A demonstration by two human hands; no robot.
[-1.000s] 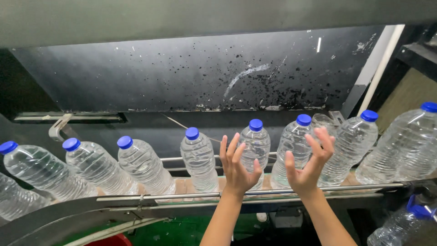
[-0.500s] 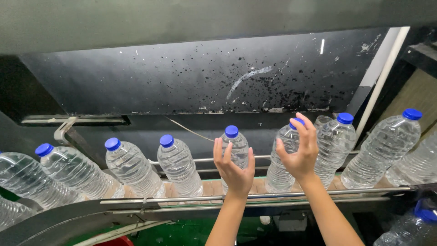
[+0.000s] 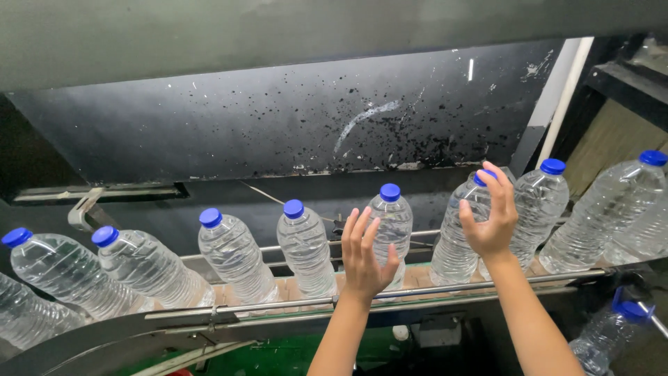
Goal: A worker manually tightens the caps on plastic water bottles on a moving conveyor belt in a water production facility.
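The right hand (image 3: 491, 219) is raised with its fingers curled loosely around the neck and shoulder of a clear plastic bottle (image 3: 459, 233); the fingertips cover part of its blue cap, though whether the palm presses the bottle cannot be told. The left hand (image 3: 364, 254) is open, fingers spread and pointing up, held in front of the next bottle (image 3: 394, 223) with nothing pinched; whether it touches the plastic is unclear.

Both bottles stand upright in a single-file row on a conveyor (image 3: 417, 278), hemmed in by a metal guide rail (image 3: 278, 306) on the near side. Each bottle in the row is transparent, ribbed, capped in blue and filled with clear liquid almost to the neck. To the left, four more bottles (image 3: 236, 257) follow the curve of the track. To the right, two others (image 3: 539, 205) stand just beside the grasped one. Behind the row rises a dark, speckled panel (image 3: 313, 125). Another capped bottle (image 3: 605, 338) sits lower, at the right edge.
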